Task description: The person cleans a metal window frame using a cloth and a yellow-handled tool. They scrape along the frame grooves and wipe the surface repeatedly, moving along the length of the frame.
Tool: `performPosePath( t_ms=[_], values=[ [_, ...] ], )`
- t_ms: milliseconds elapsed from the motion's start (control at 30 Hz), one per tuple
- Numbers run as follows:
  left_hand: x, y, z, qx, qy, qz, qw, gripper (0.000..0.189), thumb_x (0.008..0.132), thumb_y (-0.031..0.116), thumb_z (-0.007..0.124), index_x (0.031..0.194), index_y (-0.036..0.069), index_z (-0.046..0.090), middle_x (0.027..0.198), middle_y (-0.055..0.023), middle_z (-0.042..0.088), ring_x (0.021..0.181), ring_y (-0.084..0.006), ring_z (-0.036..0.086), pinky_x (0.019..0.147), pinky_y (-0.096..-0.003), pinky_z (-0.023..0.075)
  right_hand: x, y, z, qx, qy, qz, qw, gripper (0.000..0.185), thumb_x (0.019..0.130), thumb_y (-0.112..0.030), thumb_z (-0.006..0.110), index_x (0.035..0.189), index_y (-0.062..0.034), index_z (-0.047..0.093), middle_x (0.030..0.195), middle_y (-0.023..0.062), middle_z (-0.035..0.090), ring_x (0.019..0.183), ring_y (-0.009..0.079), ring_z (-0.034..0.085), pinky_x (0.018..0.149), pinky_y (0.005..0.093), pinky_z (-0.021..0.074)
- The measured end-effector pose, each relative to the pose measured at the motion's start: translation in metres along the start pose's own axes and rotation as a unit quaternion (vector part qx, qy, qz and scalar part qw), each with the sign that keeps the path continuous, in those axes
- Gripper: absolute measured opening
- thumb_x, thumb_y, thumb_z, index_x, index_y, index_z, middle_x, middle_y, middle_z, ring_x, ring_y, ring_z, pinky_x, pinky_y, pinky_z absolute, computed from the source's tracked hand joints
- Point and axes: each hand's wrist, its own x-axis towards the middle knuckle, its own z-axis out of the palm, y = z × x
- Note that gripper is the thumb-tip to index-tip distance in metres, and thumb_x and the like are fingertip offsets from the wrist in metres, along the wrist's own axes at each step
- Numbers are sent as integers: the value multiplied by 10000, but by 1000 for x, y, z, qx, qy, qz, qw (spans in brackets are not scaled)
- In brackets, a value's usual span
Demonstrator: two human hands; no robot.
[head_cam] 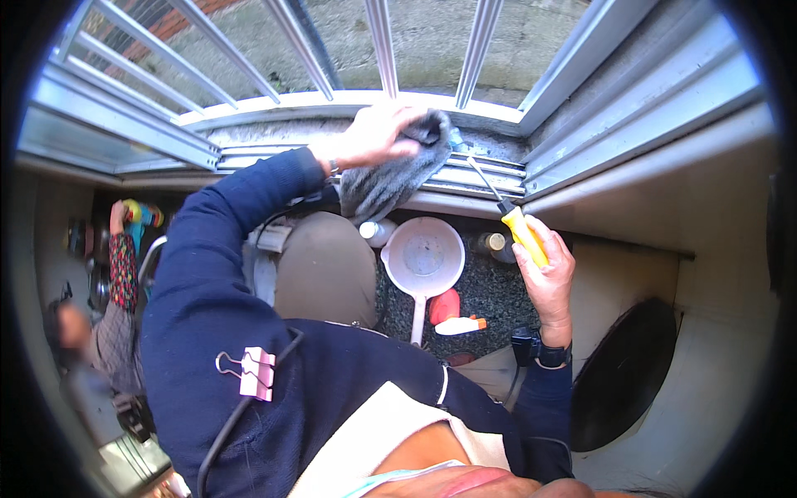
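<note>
My left hand (373, 134) grips a grey cloth (395, 177) over the aluminium tracks of a sliding window (507, 177). The cloth hangs down from the sill towards my knee. In my right hand (551, 280) is a flat-bladed screwdriver with a yellow and black handle (526, 233). Its blade points up and away from me, the tip at the tracks near the right corner of the frame. A bluish scrap (457, 140) lies on the sill beside the cloth; I cannot tell what it is.
Below the sill, a speckled dark counter (492, 286) bears a pale plastic dipper (423, 249), a white-capped bottle (373, 233), a spray bottle (457, 325) and small bottles (495, 241). My bent knee (327, 267) rests beside them. Metal bars (383, 50) cross the window. Another person (115, 324) works at left.
</note>
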Motion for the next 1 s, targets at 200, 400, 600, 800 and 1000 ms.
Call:
performPosePath(
  t_ms=[200,400,600,800,1000],
  values=[
    [-20,17,30,-14,33,-7,999,361,882,317,605,1050,7,530,964,-200,524,922,-375,534,796,-453,445,5,22,2,63,-37,0,997,403,794,-12,711,1182,-34,607,952,114,638,839,207,640,758,303,507],
    [47,62,19,-76,135,74,985,202,842,146,625,1037,95,608,937,-128,570,882,-318,581,763,-396,491,13,27,-1,92,-41,-10,995,394,802,-21,708,1181,-15,602,969,114,635,855,199,629,786,296,499],
    [111,100,83,-16,-29,43,999,392,889,393,557,1131,96,637,1083,-147,580,1021,-326,572,823,-433,502,-4,24,-6,110,-12,23,994,389,801,-8,708,1175,7,599,1070,139,644,957,218,631,854,315,492],
    [87,60,66,-65,-79,31,994,432,920,469,510,1110,100,630,917,-143,602,875,-329,620,750,-416,507,-25,28,-5,170,-47,116,977,424,841,-19,684,1246,4,560,1154,87,607,1043,154,577,940,282,447],
    [-40,-37,5,2,-77,-115,990,415,926,466,487,1084,119,652,958,-124,614,935,-300,613,807,-393,498,-18,31,8,179,-62,119,975,418,848,-20,678,1248,3,559,1158,82,604,1046,151,575,938,276,447]
  ],
)
